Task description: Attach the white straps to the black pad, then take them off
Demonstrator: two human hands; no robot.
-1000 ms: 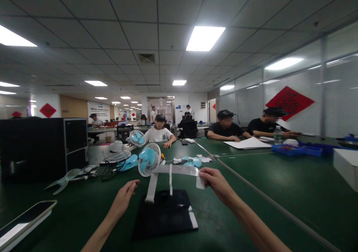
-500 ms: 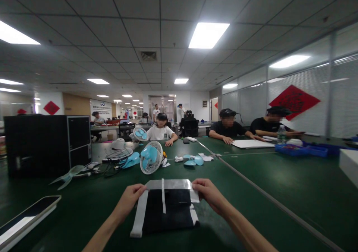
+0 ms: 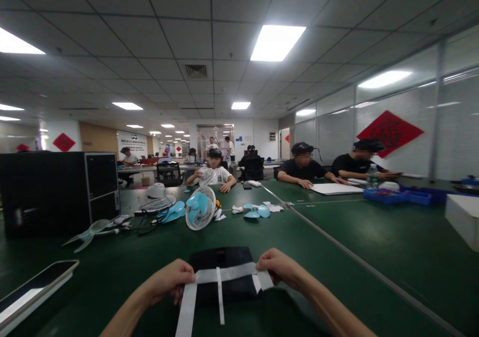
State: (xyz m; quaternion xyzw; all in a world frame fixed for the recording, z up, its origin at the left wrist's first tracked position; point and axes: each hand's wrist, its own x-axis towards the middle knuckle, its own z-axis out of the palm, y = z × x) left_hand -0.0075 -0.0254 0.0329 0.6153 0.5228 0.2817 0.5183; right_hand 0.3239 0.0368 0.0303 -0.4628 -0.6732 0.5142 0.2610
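Note:
A whitish, shiny strip (image 3: pixel 228 274) stretches between my two hands, above a flat black object (image 3: pixel 224 257) on the green table. My left hand (image 3: pixel 172 279) pinches the strip's left end, and a ribbed white band (image 3: pixel 188 307) hangs from there toward me. At the other end, my right hand (image 3: pixel 279 267) has its fingers closed on the strip, with a short white flap (image 3: pixel 265 280) beneath them. A narrow white strip (image 3: pixel 220 297) hangs from the middle. The black object's kind is unclear; the strips partly cover it.
A white fan with blue blades (image 3: pixel 201 208) stands beyond. Loose blue blades (image 3: pixel 256 211), cables and a clear blade (image 3: pixel 88 235) lie around. A black computer case (image 3: pixel 48 192) is left, a phone-like slab (image 3: pixel 35 287) nearer. Blue trays (image 3: pixel 385 196) and seated people (image 3: pixel 310 170) are at right.
Both hands have drawn the strip toward me, off the black object's far edge, which now shows. The person opposite has raised a hand, and the small fan beside them is out of sight.

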